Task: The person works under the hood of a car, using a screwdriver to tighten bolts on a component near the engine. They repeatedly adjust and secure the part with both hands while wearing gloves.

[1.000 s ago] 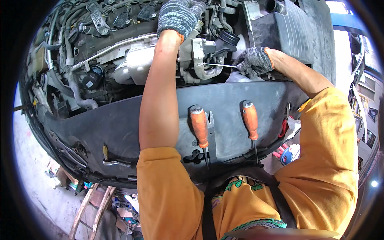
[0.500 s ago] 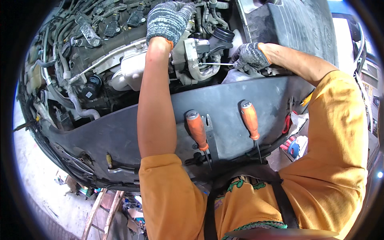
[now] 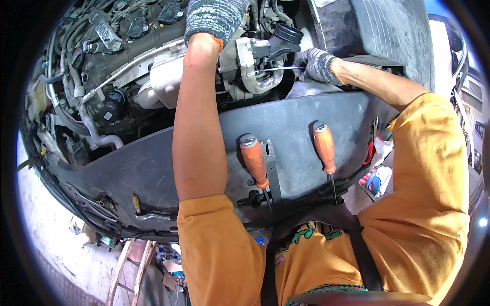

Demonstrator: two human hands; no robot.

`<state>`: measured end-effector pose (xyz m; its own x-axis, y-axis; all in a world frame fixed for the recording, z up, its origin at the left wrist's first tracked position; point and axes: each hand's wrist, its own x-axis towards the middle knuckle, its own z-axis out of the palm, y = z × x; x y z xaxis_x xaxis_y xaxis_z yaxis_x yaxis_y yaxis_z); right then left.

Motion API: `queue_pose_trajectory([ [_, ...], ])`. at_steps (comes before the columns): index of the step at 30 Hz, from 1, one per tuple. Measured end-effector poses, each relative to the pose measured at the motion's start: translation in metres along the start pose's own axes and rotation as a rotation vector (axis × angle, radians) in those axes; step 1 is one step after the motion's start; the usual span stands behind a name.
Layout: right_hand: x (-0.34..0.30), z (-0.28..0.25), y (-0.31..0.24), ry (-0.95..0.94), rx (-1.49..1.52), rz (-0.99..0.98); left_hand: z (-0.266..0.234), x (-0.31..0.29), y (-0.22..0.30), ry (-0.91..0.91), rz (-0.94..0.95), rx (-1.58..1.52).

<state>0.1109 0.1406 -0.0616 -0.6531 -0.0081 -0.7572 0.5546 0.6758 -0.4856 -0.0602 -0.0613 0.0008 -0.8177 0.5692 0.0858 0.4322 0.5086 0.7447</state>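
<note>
In a grey knitted glove, my left hand (image 3: 213, 18) reaches over the engine (image 3: 153, 51) at the top of the view. Its fingers are cut off by the upper edge, so what they touch is hidden. My right hand (image 3: 320, 66), gloved alike, is closed around a thin metal rod (image 3: 283, 68). The rod points left, across a curved metal pipe (image 3: 263, 84) on the engine. Whether its tip touches anything I cannot tell. A black ribbed hose (image 3: 286, 35) stands just above the rod, and a large black cover (image 3: 390, 35) lies right of my right hand.
Two orange-handled screwdrivers (image 3: 254, 160) (image 3: 324, 145) rest on the dark front panel (image 3: 148, 163) between me and the engine. A ratchet-like tool (image 3: 155, 216) lies on its left part. Red-handled pliers (image 3: 369, 152) are at right. A wooden ladder (image 3: 120, 270) stands lower left.
My left hand has gone further up, partly out of the frame. The right hand has risen slightly, and the rod with it, now tilted a little up toward the hand.
</note>
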Motion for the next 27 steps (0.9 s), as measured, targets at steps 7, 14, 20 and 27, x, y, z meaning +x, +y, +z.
queue_pose_trajectory([
  [7, -0.007, 0.006, 0.002, 0.163, -0.336, -0.127, 0.002, -0.001, -0.003, 0.018, -0.030, -0.016],
  [14, -0.009, -0.003, -0.011, 0.042, -0.016, 0.183, -0.001, -0.003, -0.005, 0.042, -0.053, -0.025],
  [20, -0.007, -0.005, -0.013, 0.013, 0.149, 0.297, 0.003, -0.004, -0.002, 0.059, -0.052, -0.100],
  [27, 0.003, 0.006, 0.013, 0.127, -0.346, -0.081, 0.000, -0.003, -0.003, 0.032, -0.033, 0.018],
])
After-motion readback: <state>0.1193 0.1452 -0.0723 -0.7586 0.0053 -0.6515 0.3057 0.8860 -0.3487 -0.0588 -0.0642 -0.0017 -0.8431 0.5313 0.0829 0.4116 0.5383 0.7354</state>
